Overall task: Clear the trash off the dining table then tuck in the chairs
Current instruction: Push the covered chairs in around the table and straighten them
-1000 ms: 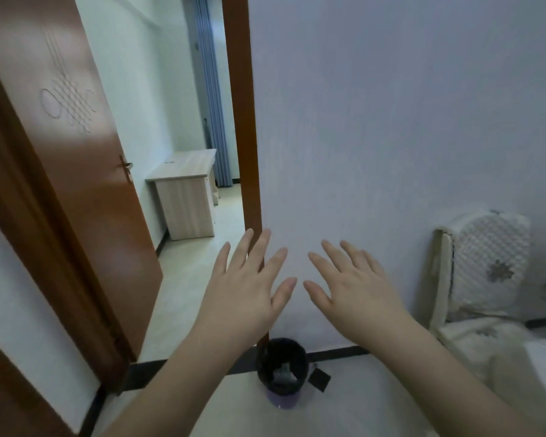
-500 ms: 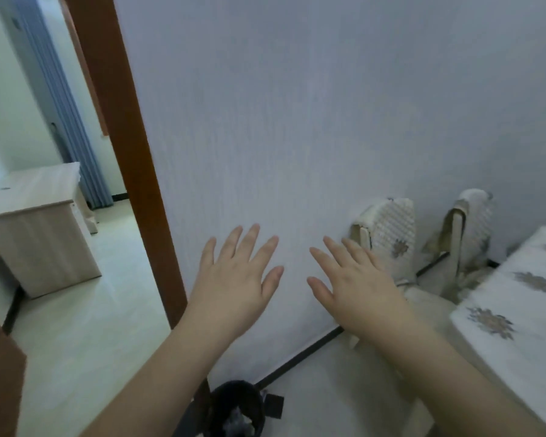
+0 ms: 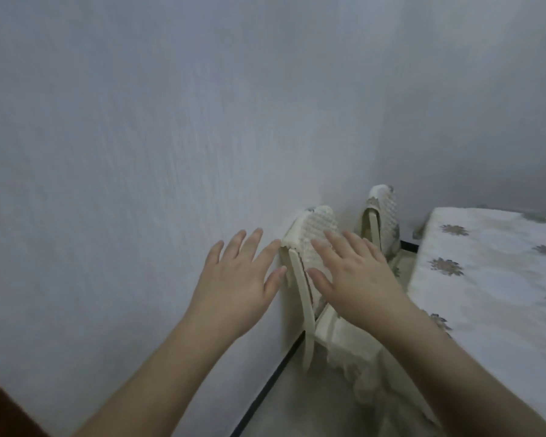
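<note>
doorway gone; now wall (image 3: pixel 139 152), chairs (image 3: pixel 309 228), dining table (image 3: pixel 486 279)

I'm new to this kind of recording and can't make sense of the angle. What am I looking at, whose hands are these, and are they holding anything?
There is no machine here. A person wears a wide-angle camera on the head, which looks forward and down, so you see their own arms from above. The left hand and the right hand are both spread open and hold nothing. They reach toward the near chair, which has a cream quilted cover and stands by the wall. A second chair stands behind it. On the right is the dining table under a flowered cloth; no trash shows on the visible part.
</note>
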Action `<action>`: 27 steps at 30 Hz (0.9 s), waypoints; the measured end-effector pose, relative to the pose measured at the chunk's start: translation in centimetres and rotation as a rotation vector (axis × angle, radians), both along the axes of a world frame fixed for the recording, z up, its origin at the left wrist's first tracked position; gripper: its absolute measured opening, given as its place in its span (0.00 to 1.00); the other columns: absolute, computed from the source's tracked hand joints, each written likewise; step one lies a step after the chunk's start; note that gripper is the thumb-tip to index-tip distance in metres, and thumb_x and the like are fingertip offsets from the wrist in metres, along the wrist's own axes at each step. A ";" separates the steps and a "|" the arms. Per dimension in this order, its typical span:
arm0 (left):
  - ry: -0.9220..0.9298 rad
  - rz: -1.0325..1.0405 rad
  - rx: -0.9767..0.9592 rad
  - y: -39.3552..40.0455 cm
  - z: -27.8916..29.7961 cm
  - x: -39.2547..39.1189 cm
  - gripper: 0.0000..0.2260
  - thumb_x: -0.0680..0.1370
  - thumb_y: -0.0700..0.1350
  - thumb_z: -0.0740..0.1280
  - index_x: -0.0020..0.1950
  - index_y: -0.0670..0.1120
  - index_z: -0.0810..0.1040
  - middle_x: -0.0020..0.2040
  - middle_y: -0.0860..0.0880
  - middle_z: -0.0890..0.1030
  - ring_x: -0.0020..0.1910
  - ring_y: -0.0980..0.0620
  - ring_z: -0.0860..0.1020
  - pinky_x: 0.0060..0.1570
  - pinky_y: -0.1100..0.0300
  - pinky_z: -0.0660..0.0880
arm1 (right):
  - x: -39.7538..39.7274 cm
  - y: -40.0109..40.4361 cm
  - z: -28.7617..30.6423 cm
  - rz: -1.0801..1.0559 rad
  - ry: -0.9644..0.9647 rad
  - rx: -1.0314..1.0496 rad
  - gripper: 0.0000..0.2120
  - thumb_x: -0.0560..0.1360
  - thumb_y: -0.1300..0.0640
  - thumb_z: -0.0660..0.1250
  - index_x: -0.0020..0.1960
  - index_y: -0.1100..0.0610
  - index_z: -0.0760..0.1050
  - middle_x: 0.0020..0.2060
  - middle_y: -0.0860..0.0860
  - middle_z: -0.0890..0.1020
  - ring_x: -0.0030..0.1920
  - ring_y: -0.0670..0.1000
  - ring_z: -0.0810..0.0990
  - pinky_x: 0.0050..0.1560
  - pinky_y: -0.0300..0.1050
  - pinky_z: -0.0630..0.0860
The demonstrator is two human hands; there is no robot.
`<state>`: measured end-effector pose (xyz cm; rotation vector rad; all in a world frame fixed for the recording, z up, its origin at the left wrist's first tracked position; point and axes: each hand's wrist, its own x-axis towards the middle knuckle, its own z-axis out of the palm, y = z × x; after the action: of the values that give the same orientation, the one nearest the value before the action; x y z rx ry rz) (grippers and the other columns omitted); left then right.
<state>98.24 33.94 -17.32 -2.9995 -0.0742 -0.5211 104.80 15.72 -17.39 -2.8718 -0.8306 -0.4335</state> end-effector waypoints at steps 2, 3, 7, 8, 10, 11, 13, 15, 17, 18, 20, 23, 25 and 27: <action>-0.011 -0.010 0.014 0.5 0.0 3.1 0.30 0.78 0.62 0.39 0.76 0.54 0.61 0.77 0.48 0.63 0.75 0.46 0.61 0.71 0.44 0.58 | 2.7 0.2 0.0 -0.022 0.007 0.009 0.28 0.79 0.38 0.41 0.77 0.46 0.52 0.78 0.49 0.53 0.77 0.53 0.49 0.75 0.51 0.44; -0.011 -0.022 0.012 0.7 -0.1 4.6 0.29 0.79 0.62 0.41 0.76 0.54 0.63 0.76 0.48 0.65 0.74 0.45 0.63 0.70 0.44 0.61 | 3.9 0.3 -0.1 -0.030 0.024 0.012 0.28 0.80 0.39 0.42 0.77 0.46 0.51 0.78 0.49 0.52 0.77 0.53 0.48 0.75 0.51 0.44; -0.030 -0.087 -0.010 1.0 -1.0 10.1 0.28 0.79 0.62 0.44 0.76 0.55 0.61 0.76 0.48 0.65 0.74 0.45 0.64 0.69 0.43 0.62 | 8.8 0.5 -0.1 -0.078 0.062 0.037 0.28 0.80 0.39 0.46 0.78 0.47 0.50 0.78 0.48 0.52 0.77 0.53 0.47 0.74 0.51 0.44; -0.034 -0.100 -0.012 1.1 -1.1 11.5 0.28 0.79 0.62 0.43 0.76 0.55 0.60 0.76 0.48 0.64 0.74 0.46 0.63 0.70 0.43 0.61 | 10.0 0.5 0.2 -0.097 0.036 0.048 0.28 0.80 0.39 0.46 0.78 0.47 0.51 0.78 0.49 0.52 0.77 0.53 0.48 0.74 0.51 0.45; -0.025 -0.115 -0.024 1.4 -1.3 14.2 0.29 0.79 0.63 0.42 0.77 0.55 0.60 0.77 0.49 0.63 0.75 0.46 0.61 0.71 0.44 0.59 | 12.0 0.8 0.6 -0.123 0.001 0.060 0.28 0.80 0.40 0.48 0.77 0.47 0.51 0.78 0.49 0.53 0.77 0.53 0.49 0.74 0.51 0.45; -0.027 -0.122 -0.034 1.7 -1.4 15.6 0.29 0.79 0.63 0.42 0.77 0.55 0.59 0.77 0.49 0.62 0.75 0.46 0.60 0.71 0.45 0.58 | 12.8 1.1 0.6 -0.129 0.001 0.055 0.27 0.81 0.40 0.48 0.77 0.47 0.51 0.78 0.49 0.53 0.77 0.53 0.49 0.74 0.51 0.45; -0.021 -0.142 -0.054 2.5 -1.9 18.4 0.30 0.78 0.64 0.41 0.77 0.55 0.58 0.78 0.49 0.61 0.76 0.46 0.59 0.71 0.46 0.57 | 14.4 1.9 0.1 -0.143 0.014 0.040 0.27 0.81 0.40 0.48 0.77 0.47 0.51 0.78 0.48 0.53 0.77 0.53 0.49 0.74 0.51 0.44; -0.018 -0.171 -0.076 3.4 -2.3 21.0 0.32 0.76 0.64 0.39 0.78 0.55 0.58 0.78 0.49 0.60 0.76 0.46 0.58 0.72 0.47 0.56 | 16.3 2.7 -0.7 -0.173 0.037 0.036 0.27 0.81 0.40 0.47 0.77 0.46 0.51 0.78 0.48 0.53 0.77 0.53 0.48 0.75 0.52 0.44; -0.010 -0.196 -0.086 4.6 -2.6 23.7 0.34 0.74 0.65 0.36 0.78 0.55 0.56 0.78 0.49 0.58 0.76 0.47 0.56 0.72 0.48 0.55 | 18.4 3.5 -1.3 -0.204 0.044 0.025 0.27 0.81 0.40 0.48 0.77 0.46 0.52 0.78 0.48 0.55 0.77 0.54 0.49 0.74 0.53 0.45; -0.002 -0.204 -0.089 5.3 -2.8 25.0 0.35 0.74 0.65 0.35 0.78 0.56 0.55 0.79 0.50 0.57 0.77 0.47 0.55 0.72 0.48 0.54 | 19.4 3.9 -1.5 -0.221 0.044 0.020 0.27 0.80 0.40 0.47 0.77 0.47 0.53 0.77 0.48 0.55 0.77 0.54 0.49 0.74 0.53 0.45; -0.016 -0.212 -0.089 6.7 -3.1 27.8 0.34 0.75 0.65 0.37 0.77 0.55 0.58 0.78 0.49 0.60 0.76 0.46 0.58 0.71 0.46 0.57 | 21.4 4.9 -1.7 -0.247 0.040 0.019 0.29 0.79 0.39 0.44 0.77 0.48 0.55 0.77 0.49 0.57 0.77 0.55 0.51 0.74 0.53 0.47; -0.024 -0.247 -0.087 7.9 -3.5 31.6 0.29 0.78 0.62 0.46 0.72 0.50 0.70 0.71 0.44 0.72 0.69 0.42 0.70 0.64 0.42 0.68 | 23.8 6.1 -2.2 -0.287 0.032 0.016 0.33 0.75 0.38 0.37 0.77 0.47 0.54 0.77 0.49 0.57 0.77 0.54 0.50 0.75 0.54 0.48; -0.020 -0.270 -0.089 8.3 -4.0 33.9 0.28 0.78 0.61 0.48 0.71 0.50 0.72 0.70 0.44 0.73 0.68 0.41 0.72 0.63 0.42 0.69 | 25.1 6.4 -2.4 -0.311 0.057 0.021 0.30 0.77 0.39 0.39 0.77 0.47 0.52 0.78 0.50 0.55 0.77 0.53 0.48 0.75 0.53 0.46; -0.008 -0.301 -0.097 8.4 -4.8 35.6 0.29 0.78 0.62 0.47 0.72 0.50 0.70 0.72 0.45 0.71 0.70 0.42 0.69 0.65 0.42 0.67 | 26.3 6.4 -2.9 -0.334 0.100 0.015 0.28 0.80 0.41 0.42 0.78 0.47 0.50 0.78 0.50 0.52 0.77 0.53 0.47 0.75 0.52 0.44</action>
<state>133.87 42.30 -22.09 -3.1204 0.3671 -0.5708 131.05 22.12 -20.28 -2.9935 -0.3299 -0.3211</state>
